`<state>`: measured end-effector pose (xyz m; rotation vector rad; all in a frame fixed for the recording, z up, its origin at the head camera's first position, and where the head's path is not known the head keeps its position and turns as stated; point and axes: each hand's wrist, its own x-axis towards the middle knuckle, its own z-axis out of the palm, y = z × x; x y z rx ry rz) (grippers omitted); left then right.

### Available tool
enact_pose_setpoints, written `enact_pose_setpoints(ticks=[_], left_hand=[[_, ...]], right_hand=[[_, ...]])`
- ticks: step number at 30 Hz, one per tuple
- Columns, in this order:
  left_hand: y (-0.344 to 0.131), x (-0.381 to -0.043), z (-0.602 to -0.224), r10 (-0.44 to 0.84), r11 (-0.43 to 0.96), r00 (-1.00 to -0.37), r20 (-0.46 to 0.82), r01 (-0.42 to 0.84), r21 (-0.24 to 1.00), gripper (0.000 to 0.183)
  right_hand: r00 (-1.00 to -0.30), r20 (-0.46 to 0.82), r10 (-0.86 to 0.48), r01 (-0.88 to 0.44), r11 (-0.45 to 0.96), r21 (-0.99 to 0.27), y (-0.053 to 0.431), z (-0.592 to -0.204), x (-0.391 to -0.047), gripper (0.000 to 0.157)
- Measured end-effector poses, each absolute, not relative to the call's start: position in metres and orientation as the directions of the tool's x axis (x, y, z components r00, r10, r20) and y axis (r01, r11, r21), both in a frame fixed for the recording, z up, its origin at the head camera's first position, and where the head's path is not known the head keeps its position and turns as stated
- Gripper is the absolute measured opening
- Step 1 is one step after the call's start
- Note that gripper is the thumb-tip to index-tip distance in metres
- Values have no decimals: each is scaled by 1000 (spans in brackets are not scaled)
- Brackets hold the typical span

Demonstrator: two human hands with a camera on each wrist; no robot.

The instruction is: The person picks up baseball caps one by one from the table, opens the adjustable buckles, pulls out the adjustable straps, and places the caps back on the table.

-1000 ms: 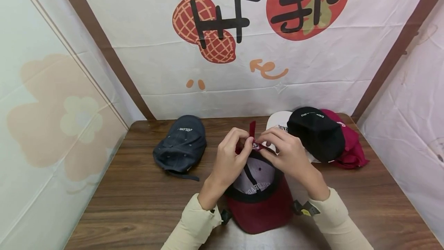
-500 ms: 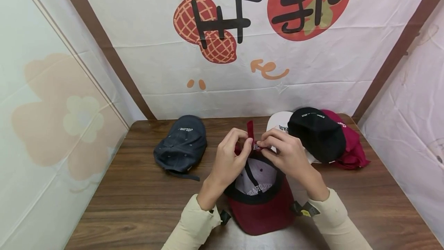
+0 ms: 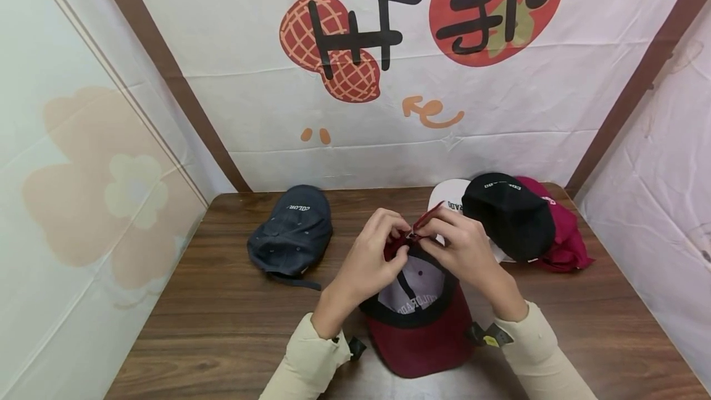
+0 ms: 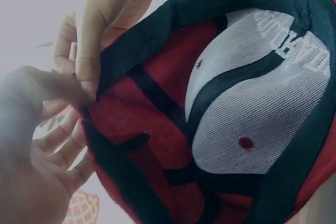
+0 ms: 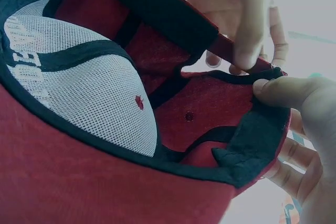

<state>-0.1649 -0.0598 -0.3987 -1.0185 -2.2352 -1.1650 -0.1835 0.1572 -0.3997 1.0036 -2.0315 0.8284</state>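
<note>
A burgundy baseball cap (image 3: 419, 347) is tilted with its inside toward me and its brim at the near side. White mesh and dark bands line its inside. My left hand (image 3: 371, 261) pinches the red back strap (image 5: 227, 50) beside the buckle, thumb on the inner side and fingers behind. My right hand (image 3: 461, 250) pinches the other side of the back opening, with its thumb on the dark sweatband (image 5: 257, 129). The strap's loose end (image 3: 430, 216) slants up to the right beside the right fingers. Fingers partly hide the buckle in the head view.
A dark navy cap (image 3: 291, 233) lies on the wooden table (image 3: 222, 326) to the left. At the back right, a black cap (image 3: 508, 218) overlaps a white cap (image 3: 447, 191) and a crimson cap (image 3: 566, 233). Printed fabric walls (image 3: 361, 162) stand around the table.
The strap's loose end stood upright by the left fingers and now leans to the right. The left fingers have shifted at the buckle, while the right hand stays nearly in place.
</note>
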Motion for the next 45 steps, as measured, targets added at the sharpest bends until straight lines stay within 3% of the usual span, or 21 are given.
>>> enact_pose_setpoints(ticks=[10,22,45], left_hand=[[-58,-166,-398,315,398,-592,742,792,462,13],[-59,-167,-396,294,407,-566,770,803,436,13],[-65,-171,-395,271,389,-559,784,808,442,13]], right_hand=[[-528,752,-394,-786,561,-258,155,-395,-177,16],[-433,820,-375,-814,553,-176,151,-396,-177,8],[-416,858,-300,-789,589,-176,151,-396,-179,8]])
